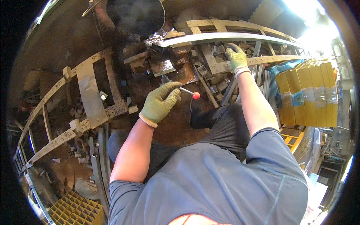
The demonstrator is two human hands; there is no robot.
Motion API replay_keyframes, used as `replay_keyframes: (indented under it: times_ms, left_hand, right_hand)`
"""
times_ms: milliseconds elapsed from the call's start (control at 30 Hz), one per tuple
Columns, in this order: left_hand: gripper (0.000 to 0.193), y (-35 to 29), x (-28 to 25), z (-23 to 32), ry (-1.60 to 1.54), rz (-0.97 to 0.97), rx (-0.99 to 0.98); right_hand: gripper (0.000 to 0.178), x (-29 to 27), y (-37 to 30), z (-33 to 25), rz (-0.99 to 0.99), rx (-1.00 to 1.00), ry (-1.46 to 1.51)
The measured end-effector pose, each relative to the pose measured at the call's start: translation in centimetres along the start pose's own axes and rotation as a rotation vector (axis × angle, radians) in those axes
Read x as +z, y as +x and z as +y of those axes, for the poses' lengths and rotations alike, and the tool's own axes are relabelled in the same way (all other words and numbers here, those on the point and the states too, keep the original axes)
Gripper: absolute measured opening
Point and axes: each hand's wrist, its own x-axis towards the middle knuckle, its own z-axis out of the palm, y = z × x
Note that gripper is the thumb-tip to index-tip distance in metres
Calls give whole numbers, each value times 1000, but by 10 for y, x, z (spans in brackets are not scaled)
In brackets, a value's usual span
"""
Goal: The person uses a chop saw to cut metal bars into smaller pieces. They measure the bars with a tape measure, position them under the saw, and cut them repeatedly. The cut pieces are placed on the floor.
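Observation:
My left hand [161, 103], in a yellow-green work glove, is closed round the rod of a lever [186, 91]. The lever's red ball knob [196, 95] sticks out to the right of the fingers. Farther off to the right is my right hand [237, 59], gloved alike, its fingers loosely extended over the metal rack. Just beyond those fingertips runs a long, pale metal bar [210, 37]; whether they touch it cannot be made out. A metal vise-like block [163, 66] sits beyond my left hand on a wet, brown machine bed.
A large dark round machine part [135, 17] stands at the far side. Ladder-like metal racks, the left one [60, 140] and the right one, flank me. Cut tube offcuts [217, 80] lie beneath. Stacked yellow tubes [307, 92] stand at right, a yellow grid-like bundle [75, 210] at lower left.

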Motion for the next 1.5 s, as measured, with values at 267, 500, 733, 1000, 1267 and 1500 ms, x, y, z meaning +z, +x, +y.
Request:
replay_keyframes:
  times_ms: [267, 500, 733, 1000, 1267, 1500]
  left_hand:
    - [44, -7, 16, -7, 1008, 386, 450]
    - [60, 17, 63, 58, 1369, 77, -412]
    - [41, 30, 22, -2, 1305, 149, -367]
    - [53, 30, -9, -116, 1217, 363, -721]
    - [33, 44, -3, -164, 1048, 264, -563]
    - [55, 4, 2, -66, 758, 438, -430]
  right_hand:
    - [35, 36, -164, 20, -477, -126, -135]
    - [39, 63, -190, 36, -683, -11, -196]
    - [43, 75, -185, 21, -671, 15, -312]
    - [52, 62, -219, -46, -731, -272, 11]
    - [53, 81, -212, -16, -413, -594, -86]
    - [56, 100, -193, 39, -764, -40, -446]
